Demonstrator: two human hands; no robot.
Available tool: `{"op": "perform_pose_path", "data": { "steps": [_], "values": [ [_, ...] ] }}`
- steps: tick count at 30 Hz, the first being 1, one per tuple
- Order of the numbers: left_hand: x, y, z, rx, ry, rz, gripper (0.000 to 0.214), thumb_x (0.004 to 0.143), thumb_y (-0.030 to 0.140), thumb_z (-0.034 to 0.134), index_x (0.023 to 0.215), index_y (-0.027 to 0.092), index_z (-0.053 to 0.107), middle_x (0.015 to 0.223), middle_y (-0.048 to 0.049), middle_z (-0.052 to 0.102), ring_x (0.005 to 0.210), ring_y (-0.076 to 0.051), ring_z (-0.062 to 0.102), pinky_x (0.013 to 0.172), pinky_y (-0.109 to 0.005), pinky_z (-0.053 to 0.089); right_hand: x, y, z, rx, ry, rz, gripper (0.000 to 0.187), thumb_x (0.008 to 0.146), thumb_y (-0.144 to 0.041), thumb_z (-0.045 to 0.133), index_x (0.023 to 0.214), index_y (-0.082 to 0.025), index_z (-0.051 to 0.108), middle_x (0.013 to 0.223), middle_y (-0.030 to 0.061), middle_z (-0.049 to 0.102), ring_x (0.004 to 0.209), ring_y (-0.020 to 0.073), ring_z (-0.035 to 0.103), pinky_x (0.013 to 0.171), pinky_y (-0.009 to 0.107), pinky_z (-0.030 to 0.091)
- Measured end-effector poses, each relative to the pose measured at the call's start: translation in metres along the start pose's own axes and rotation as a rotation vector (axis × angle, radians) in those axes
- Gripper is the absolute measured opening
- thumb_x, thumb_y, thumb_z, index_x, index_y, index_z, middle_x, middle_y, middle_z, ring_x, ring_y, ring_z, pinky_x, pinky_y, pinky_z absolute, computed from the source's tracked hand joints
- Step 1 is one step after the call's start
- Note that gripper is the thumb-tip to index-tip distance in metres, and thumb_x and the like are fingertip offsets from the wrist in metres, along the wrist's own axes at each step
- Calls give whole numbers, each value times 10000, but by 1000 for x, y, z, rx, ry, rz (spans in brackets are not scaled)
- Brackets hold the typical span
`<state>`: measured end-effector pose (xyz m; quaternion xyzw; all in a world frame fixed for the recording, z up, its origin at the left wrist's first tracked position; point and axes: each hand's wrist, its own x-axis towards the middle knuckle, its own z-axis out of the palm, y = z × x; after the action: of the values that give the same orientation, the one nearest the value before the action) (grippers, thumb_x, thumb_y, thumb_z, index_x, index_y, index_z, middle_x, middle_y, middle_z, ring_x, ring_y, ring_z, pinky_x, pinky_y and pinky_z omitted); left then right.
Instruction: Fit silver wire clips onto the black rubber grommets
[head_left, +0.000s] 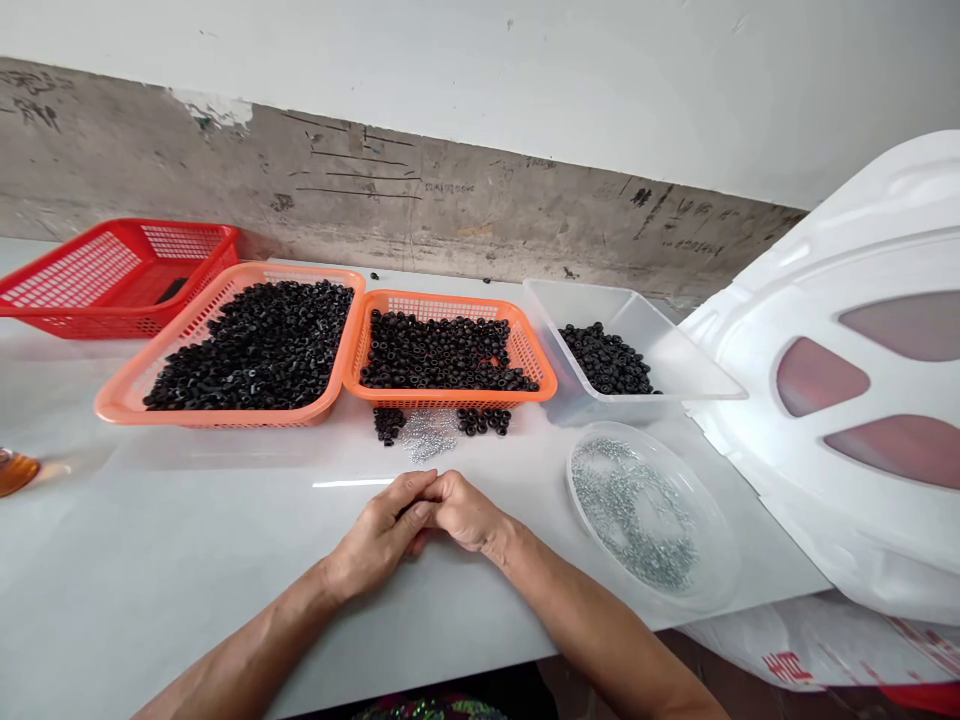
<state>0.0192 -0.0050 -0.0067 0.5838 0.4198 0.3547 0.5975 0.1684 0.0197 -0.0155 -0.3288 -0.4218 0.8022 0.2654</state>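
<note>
My left hand (379, 535) and my right hand (469, 510) meet over the table, fingertips pressed together. Both are closed, and whatever may be between the fingers is hidden. A thin white strip (352, 484) lies flat beside my left fingers. Just beyond the hands is a loose pile of tiny silvery pieces (429, 436), too small to name. Small black ring-like parts (388, 425) form a pile to its left, and more black rings (484, 421) lie to its right. Behind them stands an orange basket (450, 397) holding many black rings.
A larger orange basket (217, 417) of small black parts and a red basket (112, 322) stand left. To the right are a clear bin (697, 380) with black rings and a round clear tray (716, 570) of tiny shiny pieces. A white plastic chair (757, 360) borders the table.
</note>
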Motion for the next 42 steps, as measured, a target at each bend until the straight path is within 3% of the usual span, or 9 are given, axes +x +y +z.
{"op": "perform_pose_path", "data": {
  "steps": [7,16,24,26,30,32,36,39,42],
  "values": [
    [9,-6,-8,-597,233,-75,356,843,382,518,1062,109,584,968,-112,641,736,-181,608,736,-345,469,-3,-7,-20,246,-109,-44,351,730,-295,691,995,-72,631,744,84,671,620,176,667,556,267,521],
    [5,-11,-10,-305,175,-70,349,843,358,536,1085,116,607,808,-82,681,731,-159,550,757,-303,421,-4,-14,-26,271,-98,-60,314,772,-319,652,957,-65,643,668,58,641,513,133,621,489,233,474],
    [3,-12,-13,-236,170,-119,388,839,390,532,1121,126,576,913,-87,664,807,-187,571,785,-325,430,-9,-20,-29,190,-39,-53,260,779,-290,635,914,-69,659,619,34,626,447,92,573,421,191,438],
    [1,-14,-14,-224,180,-144,393,834,398,537,1126,136,570,987,-91,644,833,-191,577,795,-329,436,-19,-41,-37,240,69,-221,229,787,-287,621,914,-101,660,669,35,644,509,96,598,455,192,460],
    [0,-13,-13,-190,150,-171,399,835,410,530,1133,147,565,995,-85,640,829,-183,576,789,-317,444,-42,-83,-61,380,515,-735,261,877,-359,468,996,-189,626,979,50,663,890,112,626,621,184,498],
    [0,-11,-12,-166,139,-174,399,829,411,535,1125,146,573,977,-83,649,823,-182,578,785,-310,446,-44,-87,-69,346,590,-711,302,870,-401,452,966,-174,626,934,66,671,865,132,633,626,214,502],
    [2,-8,-10,-167,149,-161,388,825,410,540,1103,144,583,957,-82,655,823,-183,583,784,-306,449,-27,-65,-73,39,788,-574,235,756,-375,584,812,-148,616,638,20,631,510,113,569,469,219,435],
    [3,-9,-11,-181,158,-166,380,822,409,542,1088,143,593,954,-83,658,805,-177,585,780,-305,454,-20,-53,-71,-437,1034,-535,166,767,-311,534,803,-163,599,603,-5,602,471,108,523,461,219,402],
    [3,-10,-12,-181,160,-175,380,819,411,545,1082,142,598,952,-84,661,800,-174,586,779,-303,456,-25,-56,-73,-1074,1146,-305,205,831,-238,412,864,-177,604,730,27,639,636,137,578,614,238,428]
  ]
}}
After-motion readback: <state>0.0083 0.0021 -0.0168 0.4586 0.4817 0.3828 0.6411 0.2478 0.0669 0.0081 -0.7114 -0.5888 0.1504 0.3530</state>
